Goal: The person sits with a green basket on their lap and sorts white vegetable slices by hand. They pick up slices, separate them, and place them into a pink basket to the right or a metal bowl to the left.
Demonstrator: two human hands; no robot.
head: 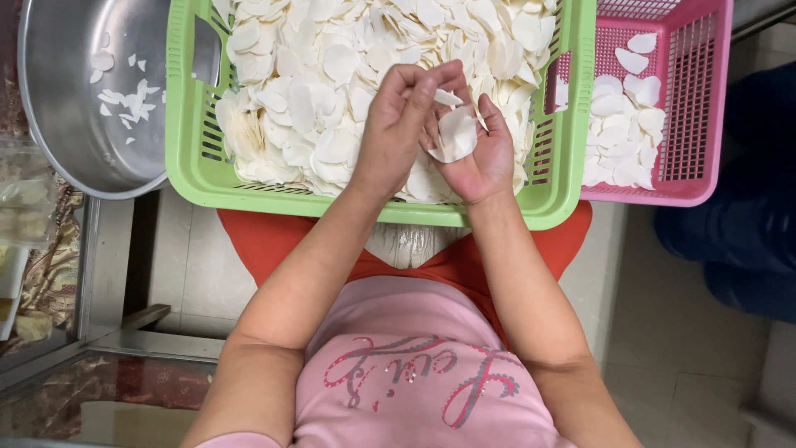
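Both hands meet over the near edge of the green basket (186, 158). Right hand (477, 153) cups a stuck white slice (454, 134); left hand (396, 124) pinches it. I should peel slowly so it won't snap.

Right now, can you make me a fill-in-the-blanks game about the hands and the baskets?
1. Both hands hold white slices over the ____ basket.
2. The basket on the person's right is ____.
3. The metal ____ on the person's left holds only a few slices.
4. The right hand holds a round white ____.

Missing words: green; pink; bowl; slice
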